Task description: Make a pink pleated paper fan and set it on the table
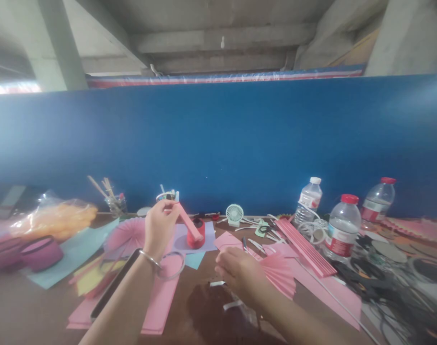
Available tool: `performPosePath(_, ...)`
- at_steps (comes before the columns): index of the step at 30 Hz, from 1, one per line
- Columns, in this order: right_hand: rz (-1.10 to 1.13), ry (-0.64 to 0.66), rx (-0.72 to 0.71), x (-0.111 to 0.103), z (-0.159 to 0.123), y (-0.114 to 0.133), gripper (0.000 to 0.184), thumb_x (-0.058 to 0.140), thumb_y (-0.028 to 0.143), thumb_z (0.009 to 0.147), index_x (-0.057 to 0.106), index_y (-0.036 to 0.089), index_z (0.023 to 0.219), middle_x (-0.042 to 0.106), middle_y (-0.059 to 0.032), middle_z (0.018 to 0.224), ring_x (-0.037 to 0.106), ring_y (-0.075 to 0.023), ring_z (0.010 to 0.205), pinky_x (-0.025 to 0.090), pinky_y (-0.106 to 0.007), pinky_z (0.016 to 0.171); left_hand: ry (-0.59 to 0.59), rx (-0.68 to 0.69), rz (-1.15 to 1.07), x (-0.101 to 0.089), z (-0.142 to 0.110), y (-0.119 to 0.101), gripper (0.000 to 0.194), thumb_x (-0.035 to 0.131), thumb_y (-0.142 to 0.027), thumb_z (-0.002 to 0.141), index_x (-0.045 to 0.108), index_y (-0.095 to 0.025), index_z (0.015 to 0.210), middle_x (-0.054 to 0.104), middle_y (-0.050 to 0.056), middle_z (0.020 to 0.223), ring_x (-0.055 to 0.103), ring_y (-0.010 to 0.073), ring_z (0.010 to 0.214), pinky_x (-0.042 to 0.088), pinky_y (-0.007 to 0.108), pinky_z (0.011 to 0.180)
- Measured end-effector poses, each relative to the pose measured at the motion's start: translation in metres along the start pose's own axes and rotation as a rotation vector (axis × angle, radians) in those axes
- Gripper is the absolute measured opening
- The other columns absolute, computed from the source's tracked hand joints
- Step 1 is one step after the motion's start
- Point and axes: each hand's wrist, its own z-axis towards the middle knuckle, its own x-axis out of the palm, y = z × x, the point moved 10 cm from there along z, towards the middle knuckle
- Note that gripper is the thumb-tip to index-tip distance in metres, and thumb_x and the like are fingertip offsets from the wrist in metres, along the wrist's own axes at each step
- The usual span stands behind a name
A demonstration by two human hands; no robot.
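Note:
My left hand, with bangles at the wrist, is raised above the table and closed on one end of a folded pink paper strip. The strip slants down to the right, in front of a red tape roll. My right hand hovers low over the brown table, fingers curled, beside a pleated pink paper fan. Whether it holds anything is hidden and blurred.
Pink paper sheets, a round pink fan, a pleated pink strip, a small white fan, three water bottles, a cup of sticks, a purple tub, cables and a blue partition behind.

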Motion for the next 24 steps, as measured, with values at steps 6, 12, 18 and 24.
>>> performPosePath(6,0.218,-0.369,-0.131,-0.043,-0.013,0.017,0.026,0.055,0.023,0.075,0.051,0.018,0.100,0.058,-0.0067,0.095,0.054,-0.0173,0.084,0.045,-0.028,0.070,0.117,0.025,-0.018,0.027,-0.017,-0.016,0.014,0.051,-0.026,0.068,0.062,-0.017,0.070,0.065,0.002,0.068,0.059,0.0160,0.062,0.045,0.024,0.058)
performPosePath(12,0.227,-0.427,-0.233,-0.050,-0.018,0.029,0.017,0.050,0.012,0.078,0.055,0.019,0.092,0.061,-0.0058,0.087,0.055,-0.0163,0.083,0.045,-0.029,0.073,0.325,-0.163,-0.245,0.067,-0.042,-0.005,0.014,0.052,-0.026,0.068,0.060,-0.015,0.073,0.064,0.002,0.064,0.058,0.0143,0.053,0.045,0.023,0.048)
performPosePath(18,0.199,-0.410,-0.199,-0.049,-0.020,0.029,0.009,0.048,0.014,0.079,0.056,0.018,0.080,0.060,-0.0046,0.079,0.054,-0.0163,0.076,0.043,-0.029,0.069,0.313,-0.202,-0.279,0.070,-0.045,0.000,0.014,0.052,-0.027,0.068,0.059,-0.015,0.072,0.062,0.001,0.061,0.058,0.0130,0.050,0.045,0.021,0.047)
performPosePath(24,0.302,-0.298,0.105,-0.035,-0.013,0.007,0.013,0.048,0.025,0.080,0.054,0.018,0.071,0.058,-0.0007,0.068,0.051,-0.0120,0.057,0.039,-0.022,0.051,0.075,-0.044,-0.145,0.035,-0.032,-0.018,0.014,0.051,-0.026,0.071,0.059,-0.016,0.075,0.062,0.002,0.068,0.060,0.0145,0.059,0.046,0.022,0.052)
